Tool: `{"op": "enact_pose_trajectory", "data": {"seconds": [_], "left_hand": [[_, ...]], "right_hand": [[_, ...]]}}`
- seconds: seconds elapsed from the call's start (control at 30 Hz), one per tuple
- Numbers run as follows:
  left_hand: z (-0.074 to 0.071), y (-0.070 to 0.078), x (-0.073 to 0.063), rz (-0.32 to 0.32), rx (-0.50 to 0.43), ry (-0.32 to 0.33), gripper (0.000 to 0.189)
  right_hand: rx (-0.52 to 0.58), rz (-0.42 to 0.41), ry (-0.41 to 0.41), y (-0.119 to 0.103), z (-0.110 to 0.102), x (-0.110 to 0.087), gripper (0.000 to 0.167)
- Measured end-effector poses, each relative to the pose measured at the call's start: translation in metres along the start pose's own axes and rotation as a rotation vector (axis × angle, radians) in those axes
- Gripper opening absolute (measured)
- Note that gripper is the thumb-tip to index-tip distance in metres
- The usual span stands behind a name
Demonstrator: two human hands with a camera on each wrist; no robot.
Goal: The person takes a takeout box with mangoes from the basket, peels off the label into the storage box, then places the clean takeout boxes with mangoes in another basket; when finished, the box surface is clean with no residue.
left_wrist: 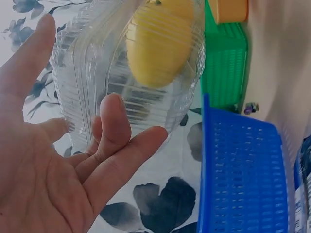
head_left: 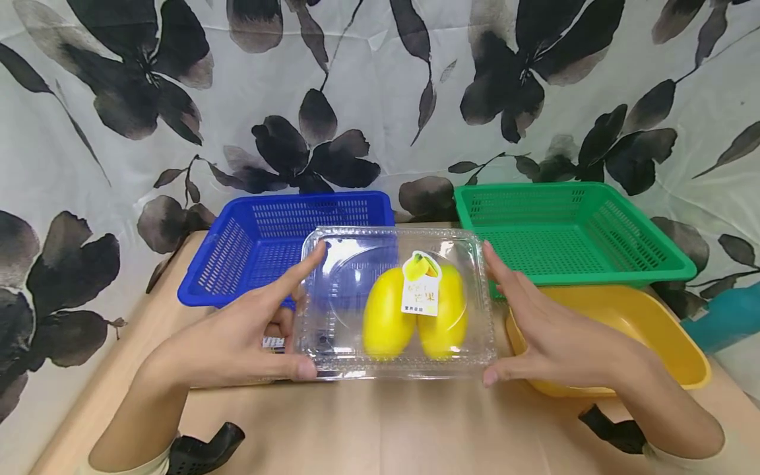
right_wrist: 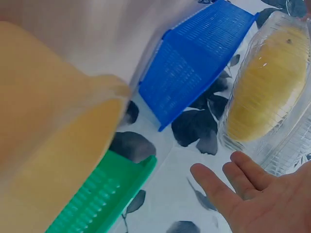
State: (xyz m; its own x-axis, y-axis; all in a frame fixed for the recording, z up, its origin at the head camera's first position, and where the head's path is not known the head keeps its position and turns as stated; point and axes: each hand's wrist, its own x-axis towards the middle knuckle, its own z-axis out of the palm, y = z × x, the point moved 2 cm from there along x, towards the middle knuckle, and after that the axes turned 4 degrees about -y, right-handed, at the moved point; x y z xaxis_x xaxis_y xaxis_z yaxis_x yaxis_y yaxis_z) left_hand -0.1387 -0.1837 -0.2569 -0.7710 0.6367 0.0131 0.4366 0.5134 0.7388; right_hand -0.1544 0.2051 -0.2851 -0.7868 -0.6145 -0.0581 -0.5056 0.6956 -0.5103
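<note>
A clear plastic clamshell box (head_left: pixel 341 316) with two yellow mangoes (head_left: pixel 387 313) inside is held up above the table, tilted toward the head camera. A white label (head_left: pixel 420 287) with a mango picture sticks to its lid. My left hand (head_left: pixel 237 336) grips the box's left side, thumb at the near corner and index finger at the far one; other fingers curl behind it. My right hand (head_left: pixel 564 336) holds the right side between thumb and fingers. In the right wrist view, the fingers (right_wrist: pixel 214 187) of that hand lie fairly straight beside the box (right_wrist: pixel 272 87).
Behind the box stand a blue basket (head_left: pixel 222 264) at left and a green basket (head_left: pixel 570 264) at right. A yellow basin (head_left: pixel 641 323) sits by my right hand, with a teal bottle (head_left: pixel 727 316) beyond it. A dark printed item (head_left: pixel 274 344) lies partly hidden behind my left hand.
</note>
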Motion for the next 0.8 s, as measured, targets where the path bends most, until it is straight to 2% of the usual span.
{"op": "enact_pose_trajectory", "data": {"seconds": [0.2,0.43,0.6,0.8], "left_hand": [[0.010,-0.003,0.003,-0.012,0.032,-0.048,0.119],[0.021,-0.004,-0.003,-0.078,0.012,-0.186,0.111],[0.034,-0.004,0.002,-0.087,-0.031,-0.266,0.109],[0.046,-0.009,0.007,-0.067,-0.057,-0.329,0.106]], "right_hand": [[-0.028,0.008,-0.006,0.008,0.003,-0.012,0.139],[-0.006,-0.004,-0.046,0.011,0.011,-0.026,0.136],[-0.014,0.032,-0.054,0.013,0.015,-0.043,0.133],[0.032,0.063,-0.063,0.018,0.019,-0.053,0.128]]}}
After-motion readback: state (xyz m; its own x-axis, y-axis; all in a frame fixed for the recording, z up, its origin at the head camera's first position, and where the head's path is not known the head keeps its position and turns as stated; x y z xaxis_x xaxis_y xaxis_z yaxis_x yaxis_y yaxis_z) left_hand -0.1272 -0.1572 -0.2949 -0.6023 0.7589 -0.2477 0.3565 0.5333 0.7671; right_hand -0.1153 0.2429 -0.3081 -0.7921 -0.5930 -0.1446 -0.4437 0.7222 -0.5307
